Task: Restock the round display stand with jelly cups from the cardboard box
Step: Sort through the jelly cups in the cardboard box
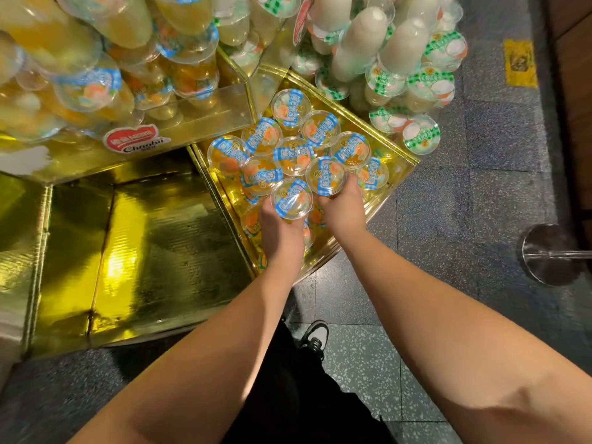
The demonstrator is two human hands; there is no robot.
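My left hand [280,233] grips a clear jelly cup with a blue-checked lid [291,197] from below. My right hand [342,208] grips a second blue-lidded cup [326,175] just to the right. Both cups are over the gold bottom compartment of the display stand [402,157], where several more blue-lidded cups [293,155] stand upright. Under my hands lie further cups on a lower layer, partly hidden. The cardboard box is not in view.
The gold compartment to the left [144,251] holds no cups. Upper tiers carry stacked orange cups [93,88] and green-lidded white cups [419,81]. A steel post base [551,254] stands on the speckled floor at right. My black shoe [315,336] is below.
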